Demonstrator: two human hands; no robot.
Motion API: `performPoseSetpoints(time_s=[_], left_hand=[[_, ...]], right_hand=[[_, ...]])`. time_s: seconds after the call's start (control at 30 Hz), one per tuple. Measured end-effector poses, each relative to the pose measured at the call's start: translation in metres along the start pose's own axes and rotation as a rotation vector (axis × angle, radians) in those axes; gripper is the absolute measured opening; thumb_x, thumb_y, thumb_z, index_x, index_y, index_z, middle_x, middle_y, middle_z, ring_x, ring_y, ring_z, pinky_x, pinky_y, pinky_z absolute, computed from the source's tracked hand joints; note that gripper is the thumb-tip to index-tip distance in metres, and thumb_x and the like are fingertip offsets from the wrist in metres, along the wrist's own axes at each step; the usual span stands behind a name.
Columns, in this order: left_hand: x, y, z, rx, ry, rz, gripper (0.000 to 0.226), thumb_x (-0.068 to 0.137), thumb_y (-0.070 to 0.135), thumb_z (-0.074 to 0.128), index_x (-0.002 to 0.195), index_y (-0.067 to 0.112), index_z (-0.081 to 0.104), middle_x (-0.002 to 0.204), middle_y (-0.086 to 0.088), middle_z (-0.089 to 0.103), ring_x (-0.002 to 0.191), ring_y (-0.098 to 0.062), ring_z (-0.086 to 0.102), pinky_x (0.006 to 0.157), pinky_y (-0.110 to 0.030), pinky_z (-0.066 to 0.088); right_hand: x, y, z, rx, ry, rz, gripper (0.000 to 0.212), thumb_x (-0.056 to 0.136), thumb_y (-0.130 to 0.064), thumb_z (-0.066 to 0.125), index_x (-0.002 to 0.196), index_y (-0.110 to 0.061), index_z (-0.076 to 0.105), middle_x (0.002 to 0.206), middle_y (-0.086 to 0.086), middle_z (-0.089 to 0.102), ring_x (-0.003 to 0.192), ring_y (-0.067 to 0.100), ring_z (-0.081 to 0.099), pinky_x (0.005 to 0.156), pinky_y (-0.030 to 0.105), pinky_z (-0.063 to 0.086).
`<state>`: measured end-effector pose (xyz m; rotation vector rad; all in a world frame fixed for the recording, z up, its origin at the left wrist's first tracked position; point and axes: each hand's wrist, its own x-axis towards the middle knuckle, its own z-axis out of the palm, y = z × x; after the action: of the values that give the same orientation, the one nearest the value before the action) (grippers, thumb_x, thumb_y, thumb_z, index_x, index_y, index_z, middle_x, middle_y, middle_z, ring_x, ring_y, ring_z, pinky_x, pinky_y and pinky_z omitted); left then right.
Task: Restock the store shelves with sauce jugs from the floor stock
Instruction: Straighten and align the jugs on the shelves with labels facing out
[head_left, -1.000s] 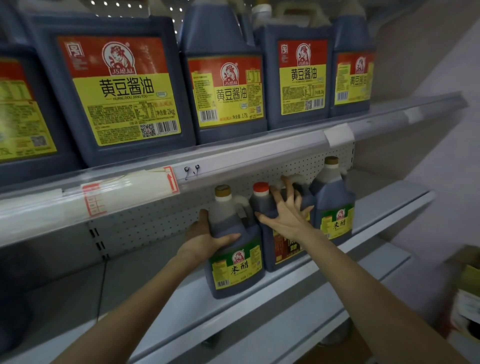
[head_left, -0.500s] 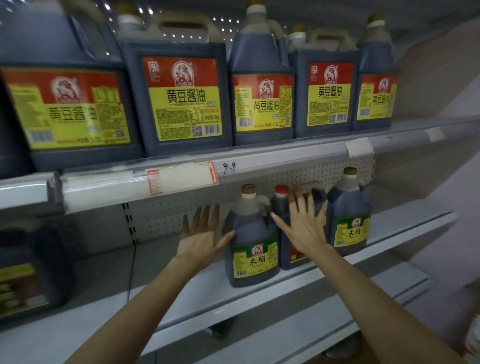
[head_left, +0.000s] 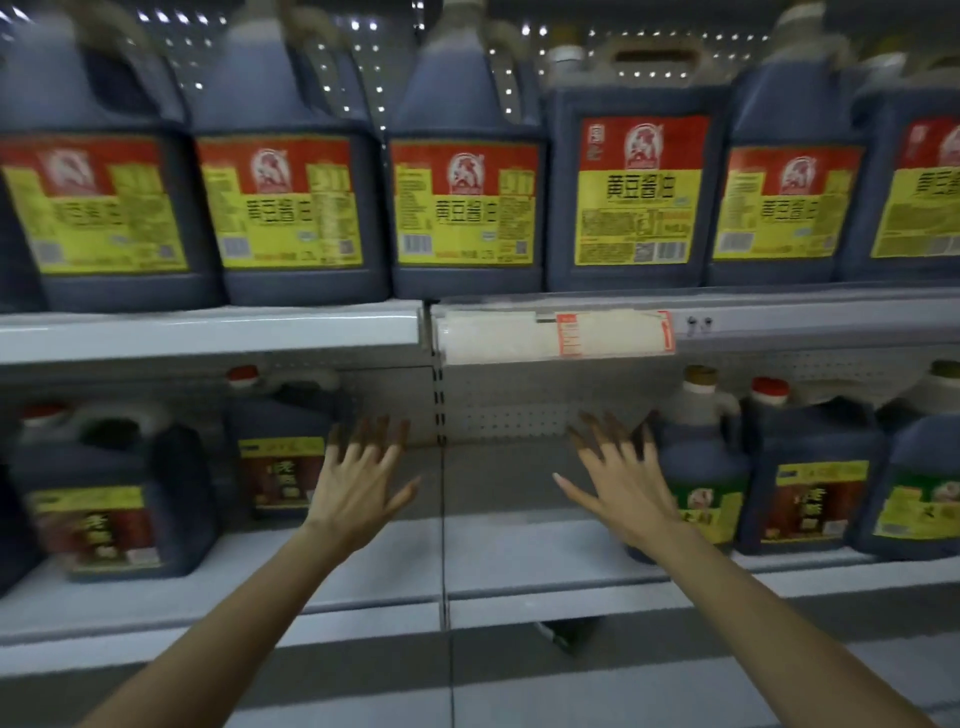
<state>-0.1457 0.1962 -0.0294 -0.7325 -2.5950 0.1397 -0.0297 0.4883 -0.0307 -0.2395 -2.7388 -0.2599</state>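
Note:
Both my hands are raised in front of the middle shelf (head_left: 519, 561), fingers spread and holding nothing. My left hand (head_left: 361, 478) hovers right of a red-capped dark jug (head_left: 283, 447). My right hand (head_left: 621, 480) is just left of a green-labelled vinegar jug (head_left: 701, 467) with a gold cap, overlapping its left side; I cannot tell whether it touches. Beside that stands a red-capped jug (head_left: 810, 483) and another green-labelled jug (head_left: 919, 478). A big dark jug (head_left: 109, 493) sits at the far left of the shelf.
The top shelf (head_left: 208, 332) carries a full row of large soy sauce jugs (head_left: 462, 171) with red and yellow labels. A price tag strip (head_left: 556, 335) hangs on its rail. A bare stretch of middle shelf lies between my hands. A lower shelf (head_left: 571, 691) runs below.
My hands let go of the green-labelled jug and its neighbour and drew back with fingers spread. The view swung left, bringing the left jugs on the middle shelf into sight.

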Motion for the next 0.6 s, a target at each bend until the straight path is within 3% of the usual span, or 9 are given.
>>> performPoseSetpoints(time_s=[0.07,0.13,0.2,0.27,0.33,0.4,0.5,0.6], left_hand=[[-0.012,-0.023,0.000,-0.006,-0.008,-0.061,0.096,0.084,0.069,-0.016,0.147,0.015,0.033,0.146,-0.014,0.043,0.137,-0.035,0.037,0.111,-0.055,0.020],[-0.023,-0.045,-0.001,-0.024,-0.006,-0.113,0.095,0.085,0.069,-0.011,0.146,0.013,0.036,0.142,-0.016,0.049,0.133,-0.037,0.042,0.105,-0.055,0.032],[-0.031,-0.065,0.002,-0.054,-0.037,-0.153,0.091,0.083,0.066,-0.002,0.149,0.012,0.030,0.142,-0.017,0.048,0.134,-0.037,0.039,0.106,-0.054,0.029],[-0.038,-0.084,0.006,-0.057,-0.012,-0.183,0.089,0.082,0.064,0.002,0.150,0.013,0.027,0.139,-0.018,0.050,0.133,-0.038,0.040,0.109,-0.055,0.026],[-0.043,-0.100,0.007,-0.056,-0.013,-0.195,0.091,0.080,0.064,-0.003,0.152,0.014,0.020,0.145,-0.017,0.044,0.138,-0.037,0.034,0.113,-0.054,0.020],[-0.047,-0.120,0.007,-0.072,0.001,-0.205,0.092,0.078,0.065,-0.006,0.153,0.016,0.016,0.152,-0.015,0.034,0.143,-0.035,0.024,0.115,-0.053,0.014],[-0.054,-0.149,0.007,-0.090,0.065,-0.210,0.089,0.081,0.069,-0.002,0.151,0.015,0.007,0.155,-0.016,0.025,0.144,-0.035,0.020,0.116,-0.055,0.013],[-0.057,-0.176,0.003,-0.068,0.076,-0.223,0.090,0.080,0.075,-0.010,0.148,0.017,-0.008,0.157,-0.015,0.018,0.147,-0.032,0.012,0.117,-0.052,0.005]], right_hand=[[0.008,-0.028,0.001,0.015,-0.057,-0.022,0.087,0.095,-0.062,0.001,0.117,-0.011,0.068,0.129,0.013,0.060,0.111,0.034,0.061,0.077,0.055,0.052],[0.015,-0.055,0.002,0.045,-0.074,-0.036,0.088,0.093,-0.065,0.001,0.120,-0.014,0.066,0.129,0.011,0.060,0.109,0.033,0.062,0.077,0.057,0.052],[0.020,-0.083,-0.001,0.058,-0.069,-0.062,0.096,0.088,-0.071,-0.007,0.131,-0.014,0.057,0.140,0.011,0.051,0.121,0.034,0.054,0.089,0.062,0.046],[0.029,-0.110,0.000,0.035,-0.081,-0.119,0.114,0.069,-0.077,-0.026,0.146,-0.019,0.035,0.157,0.007,0.023,0.141,0.031,0.029,0.107,0.062,0.023],[0.036,-0.133,0.001,0.062,-0.108,-0.152,0.126,0.054,-0.079,-0.037,0.151,-0.023,0.020,0.161,0.003,0.004,0.147,0.027,0.010,0.113,0.058,0.009],[0.047,-0.159,-0.002,0.079,-0.112,-0.194,0.130,0.049,-0.083,-0.036,0.152,-0.023,0.014,0.161,0.002,-0.001,0.147,0.027,0.005,0.115,0.057,0.004],[0.061,-0.198,-0.009,0.155,-0.135,-0.236,0.108,0.068,-0.089,-0.006,0.153,-0.024,0.005,0.161,0.002,-0.003,0.147,0.026,0.004,0.115,0.054,0.002],[0.081,-0.236,-0.009,0.228,-0.112,-0.280,0.090,0.086,-0.076,0.030,0.153,-0.026,-0.005,0.161,0.001,-0.005,0.147,0.026,0.005,0.116,0.051,0.001]])
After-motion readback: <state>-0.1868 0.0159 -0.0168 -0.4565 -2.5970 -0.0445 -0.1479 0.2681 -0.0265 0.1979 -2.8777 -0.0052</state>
